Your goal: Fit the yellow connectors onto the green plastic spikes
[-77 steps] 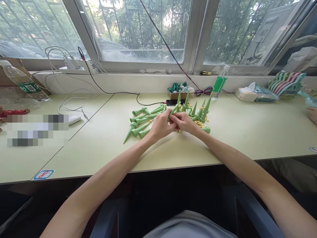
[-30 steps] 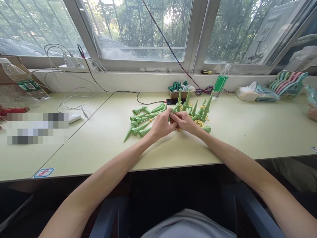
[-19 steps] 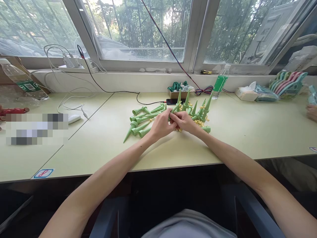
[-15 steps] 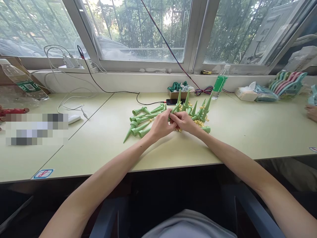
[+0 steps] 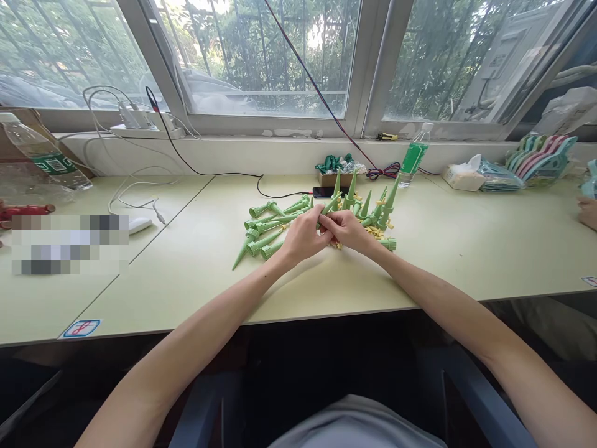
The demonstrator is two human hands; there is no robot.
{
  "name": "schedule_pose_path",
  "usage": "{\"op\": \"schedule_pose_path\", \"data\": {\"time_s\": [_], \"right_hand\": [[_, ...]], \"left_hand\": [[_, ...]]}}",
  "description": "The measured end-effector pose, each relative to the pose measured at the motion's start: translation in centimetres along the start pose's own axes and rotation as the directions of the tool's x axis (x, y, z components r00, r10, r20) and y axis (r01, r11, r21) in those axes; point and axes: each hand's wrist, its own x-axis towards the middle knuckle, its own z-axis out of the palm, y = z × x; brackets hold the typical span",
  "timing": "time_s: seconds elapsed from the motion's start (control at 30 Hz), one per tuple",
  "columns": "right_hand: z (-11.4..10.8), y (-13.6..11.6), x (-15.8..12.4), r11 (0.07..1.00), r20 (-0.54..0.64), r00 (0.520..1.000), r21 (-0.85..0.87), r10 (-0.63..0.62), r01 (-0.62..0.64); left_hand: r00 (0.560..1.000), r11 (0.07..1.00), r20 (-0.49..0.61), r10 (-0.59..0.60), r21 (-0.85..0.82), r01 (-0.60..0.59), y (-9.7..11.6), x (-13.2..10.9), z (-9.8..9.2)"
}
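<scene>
Both hands meet over the table, fingers closed around one green plastic watering spike point(image 5: 331, 204) whose tip points up and away to the right. My left hand point(image 5: 304, 235) wraps its near part. Against it, my right hand point(image 5: 349, 230) pinches with thumb and forefinger; whatever small part sits between those fingertips is hidden. To the left lie several green spikes point(image 5: 261, 241) with ribbed caps. More spikes stand upright or lean point(image 5: 388, 202) at the right. Small yellow pieces point(image 5: 374, 232) are scattered beside my right hand.
Behind the spikes are a phone point(image 5: 321, 192) on a cable and a small box point(image 5: 336, 178) with green wrapping. A water bottle point(image 5: 414, 155) stands by the sill, near tissues point(image 5: 465, 174). At the right edge another person's hand point(image 5: 588, 213) shows. White cables point(image 5: 122, 193) lie left.
My hands and the spike in them stay practically still. The other person's hand at the right edge has shifted slightly.
</scene>
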Motion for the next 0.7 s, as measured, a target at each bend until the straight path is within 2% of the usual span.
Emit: {"op": "schedule_pose_path", "data": {"time_s": [0.7], "right_hand": [[-0.06,0.27,-0.03,0.998,-0.011,0.999,-0.045,-0.035,0.035]], "left_hand": [[1.0,1.0,-0.014,0.008,0.024,-0.007,-0.18,0.06,0.11]]}}
